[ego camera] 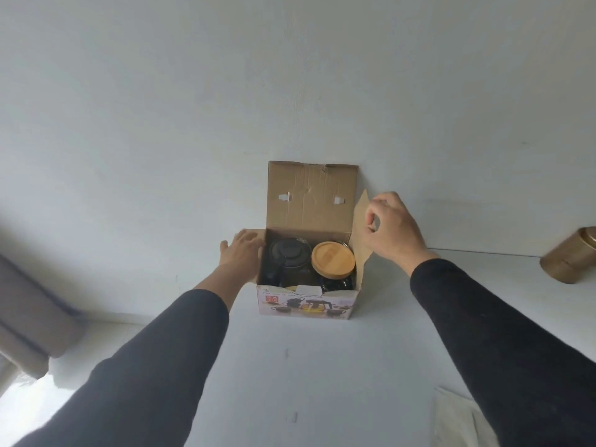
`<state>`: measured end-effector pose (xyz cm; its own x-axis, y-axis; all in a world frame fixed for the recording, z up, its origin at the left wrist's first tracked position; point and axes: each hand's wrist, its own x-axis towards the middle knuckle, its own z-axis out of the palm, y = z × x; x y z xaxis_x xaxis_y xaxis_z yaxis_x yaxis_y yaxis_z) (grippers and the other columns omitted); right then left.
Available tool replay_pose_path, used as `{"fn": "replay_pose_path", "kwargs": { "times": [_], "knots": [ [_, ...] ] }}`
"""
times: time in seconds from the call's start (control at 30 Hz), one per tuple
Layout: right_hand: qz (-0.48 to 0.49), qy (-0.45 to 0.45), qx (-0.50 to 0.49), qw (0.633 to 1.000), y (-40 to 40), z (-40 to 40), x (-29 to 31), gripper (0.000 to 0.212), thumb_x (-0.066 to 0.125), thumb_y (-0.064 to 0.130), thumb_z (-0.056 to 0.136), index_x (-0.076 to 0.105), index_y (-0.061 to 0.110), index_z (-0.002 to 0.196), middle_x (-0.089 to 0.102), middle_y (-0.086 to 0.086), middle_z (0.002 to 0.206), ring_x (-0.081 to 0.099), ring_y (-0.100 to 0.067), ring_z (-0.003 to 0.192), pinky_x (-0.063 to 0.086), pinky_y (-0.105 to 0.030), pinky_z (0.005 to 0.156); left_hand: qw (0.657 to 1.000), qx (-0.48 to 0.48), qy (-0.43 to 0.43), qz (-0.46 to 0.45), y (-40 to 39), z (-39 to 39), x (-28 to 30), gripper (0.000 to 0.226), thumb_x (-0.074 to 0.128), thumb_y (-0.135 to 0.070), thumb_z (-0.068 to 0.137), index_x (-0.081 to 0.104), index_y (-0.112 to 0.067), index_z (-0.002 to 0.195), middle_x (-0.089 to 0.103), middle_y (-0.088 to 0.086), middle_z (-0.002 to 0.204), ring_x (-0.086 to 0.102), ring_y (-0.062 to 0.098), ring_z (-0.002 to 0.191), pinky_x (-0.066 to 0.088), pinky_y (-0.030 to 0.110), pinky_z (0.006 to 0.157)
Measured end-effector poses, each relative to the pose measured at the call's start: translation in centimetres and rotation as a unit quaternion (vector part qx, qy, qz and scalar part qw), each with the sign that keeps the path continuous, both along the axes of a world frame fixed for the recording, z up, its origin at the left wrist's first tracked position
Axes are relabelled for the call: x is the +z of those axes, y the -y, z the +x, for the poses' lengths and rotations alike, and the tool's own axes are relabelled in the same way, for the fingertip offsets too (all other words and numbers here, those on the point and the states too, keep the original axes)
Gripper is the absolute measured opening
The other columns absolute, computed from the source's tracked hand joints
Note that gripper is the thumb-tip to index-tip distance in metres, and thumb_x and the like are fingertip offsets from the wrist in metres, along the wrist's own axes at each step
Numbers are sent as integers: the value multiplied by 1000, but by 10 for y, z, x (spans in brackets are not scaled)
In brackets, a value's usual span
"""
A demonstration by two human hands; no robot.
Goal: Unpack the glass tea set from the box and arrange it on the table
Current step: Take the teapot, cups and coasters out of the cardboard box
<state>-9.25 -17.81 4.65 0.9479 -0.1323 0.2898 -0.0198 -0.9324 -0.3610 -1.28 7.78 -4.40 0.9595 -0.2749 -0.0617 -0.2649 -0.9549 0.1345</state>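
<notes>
I'm looking down at the box [306, 303], standing on the white table [322, 366] with its back against the wall [290, 75]. The top is open and the big lid flap [312, 195] stands upright against the wall behind it. My left hand [242, 253] lies flat on the left side flap of the box, fingers straight and spread, pressing it outward and gripping nothing. My right hand [392, 225] is up at the right side flap [362, 233], finger and thumb curled and pinching its top edge, holding that flap upright. Inside the box, on the left, sits a dark glass teapot [287, 254] with a black lid; right of it, a round wooden lid [333, 260] caps another glass piece. More dark glass lies below that lid, possibly cups, though it's too shadowed to be sure. The front of the box carries a printed picture of the tea set. Well to the right of the box, at the table's far edge, lies a brass-coloured tin [572, 256], tilted. Left of the box, past the table edge, hangs a grey curtain [29, 317].
</notes>
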Motion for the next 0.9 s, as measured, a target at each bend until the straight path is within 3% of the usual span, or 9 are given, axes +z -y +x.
{"fn": "replay_pose_path", "kwargs": {
  "times": [0.07,0.17,0.23,0.33,0.5,0.7,0.9],
  "knots": [
    [-74,-24,-69,995,14,-7,1,7,57,11,82,62,8,86,46,-7,130,43,-26,120,38,-38,93,1000,8,10,5,2,-5,-1,46,56,-7,89,50,-19,133,45,2,141,35,22,136,31,42,108],
    [-177,-89,-177,964,26,-19,-4,27,53,21,86,64,11,110,40,-6,139,29,-25,130,29,-43,99,999,13,38,22,8,-11,0,40,57,-10,90,53,-18,129,52,5,129,43,25,125,36,38,103],
    [-191,-141,-203,950,23,-25,-13,31,51,25,87,63,12,113,46,-7,131,35,-25,125,29,-45,100,999,-9,43,5,10,-13,-1,36,53,-11,92,55,-20,127,54,4,126,44,24,122,37,36,101],
    [-130,-211,-174,953,15,-29,-32,36,49,31,90,59,13,119,50,-8,125,45,-26,118,35,-42,99,995,-77,57,-36,17,-17,-3,32,50,-16,94,55,-22,125,56,0,124,46,21,120,38,34,99],
    [31,-204,-61,977,-11,-17,-58,48,58,29,88,49,11,131,46,-6,134,47,-25,120,41,-34,95,970,-238,52,-12,30,-22,1,32,60,-30,91,55,-23,122,57,-2,117,50,16,112,40,26,92],
    [27,-195,-3,980,-30,9,-77,65,65,47,75,43,23,132,47,1,132,49,-24,116,48,-42,94,953,-292,3,79,41,-22,-5,31,63,-23,92,62,-29,122,62,-7,121,50,12,108,43,28,93],
    [43,-220,14,974,-30,22,-88,82,72,47,74,32,21,141,37,-4,141,41,-27,125,42,-40,100,933,-325,11,151,48,-18,0,38,63,-25,91,56,-33,127,60,-12,125,46,13,114,38,30,92]
  ]
}}
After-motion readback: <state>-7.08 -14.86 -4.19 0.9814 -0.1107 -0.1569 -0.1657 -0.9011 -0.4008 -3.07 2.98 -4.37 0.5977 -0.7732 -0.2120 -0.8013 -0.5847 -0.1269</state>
